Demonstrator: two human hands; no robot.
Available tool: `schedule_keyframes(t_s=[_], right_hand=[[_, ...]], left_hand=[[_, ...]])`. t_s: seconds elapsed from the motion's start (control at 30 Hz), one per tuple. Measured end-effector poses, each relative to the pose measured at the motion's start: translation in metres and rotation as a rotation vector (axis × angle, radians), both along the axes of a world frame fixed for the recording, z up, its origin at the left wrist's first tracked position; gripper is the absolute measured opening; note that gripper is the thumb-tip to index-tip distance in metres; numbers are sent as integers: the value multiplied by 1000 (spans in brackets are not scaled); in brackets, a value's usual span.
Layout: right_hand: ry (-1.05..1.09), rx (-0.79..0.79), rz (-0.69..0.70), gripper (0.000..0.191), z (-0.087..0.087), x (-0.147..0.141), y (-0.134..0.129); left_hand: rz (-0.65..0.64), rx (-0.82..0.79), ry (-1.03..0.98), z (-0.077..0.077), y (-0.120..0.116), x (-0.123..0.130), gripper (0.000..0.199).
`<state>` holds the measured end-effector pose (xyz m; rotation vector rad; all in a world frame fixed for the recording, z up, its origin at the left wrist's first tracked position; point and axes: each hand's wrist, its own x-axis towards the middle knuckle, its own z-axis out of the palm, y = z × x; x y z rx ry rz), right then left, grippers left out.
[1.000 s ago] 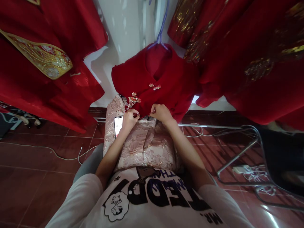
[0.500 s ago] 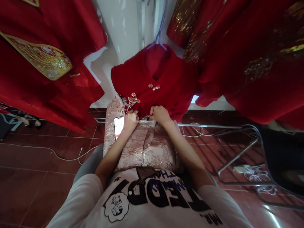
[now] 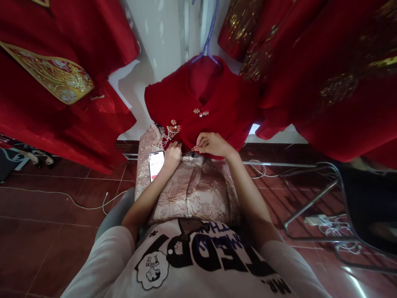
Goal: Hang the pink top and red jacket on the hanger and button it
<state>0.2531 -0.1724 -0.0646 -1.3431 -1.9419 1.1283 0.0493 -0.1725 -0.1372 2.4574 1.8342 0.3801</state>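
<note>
A red velvet garment point(image 3: 229, 103) with a V neck hangs from a purple hanger point(image 3: 212, 31). A flower-shaped jewelled fastener point(image 3: 201, 112) sits below its neckline, and a fan-shaped beaded ornament point(image 3: 172, 130) with tassels is on its left side. My left hand point(image 3: 173, 155) is closed on the garment's lower edge, just under the tassels. My right hand point(image 3: 212, 145) pinches a small jewelled fastener point(image 3: 195, 149) between thumb and fingertips, near that same edge. Curled fingers hide part of the cloth at each grip.
Pink brocade fabric point(image 3: 186, 200) lies on my lap, with a lit phone point(image 3: 156, 164) at its left. More red garments hang left point(image 3: 102, 49) and right point(image 3: 310, 103). A metal-framed black chair point(image 3: 366, 198) stands right, by coiled cables. A white cord point(image 3: 71, 198) crosses the tiled floor.
My right hand has shifted slightly up and right and turned, and the small jewelled fastener now shows at its fingertips. My left hand stays at the edge, barely moved.
</note>
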Motion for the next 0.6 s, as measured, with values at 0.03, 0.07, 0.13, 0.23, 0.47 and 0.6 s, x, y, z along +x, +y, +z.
schedule_keyframes(t_s=[0.03, 0.07, 0.13, 0.23, 0.47, 0.6], right_hand=[[6, 2, 8, 16, -1, 0, 0], [14, -4, 14, 16, -2, 1, 1], [39, -27, 25, 17, -3, 1, 2], [76, -41, 26, 17, -5, 1, 2], [142, -32, 87, 6, -9, -3, 4], [144, 75, 66, 9, -20, -21, 5]], left_hand=[[-9, -10, 44, 3, 4, 1, 40], [-23, -16, 87, 6, 8, 1, 39], [-63, -10, 158, 13, 16, 1, 37], [-114, 14, 169, 17, 26, -5, 31], [-61, 90, -253, 8, 20, -21, 5], [33, 45, -732, -3, 11, -26, 13]])
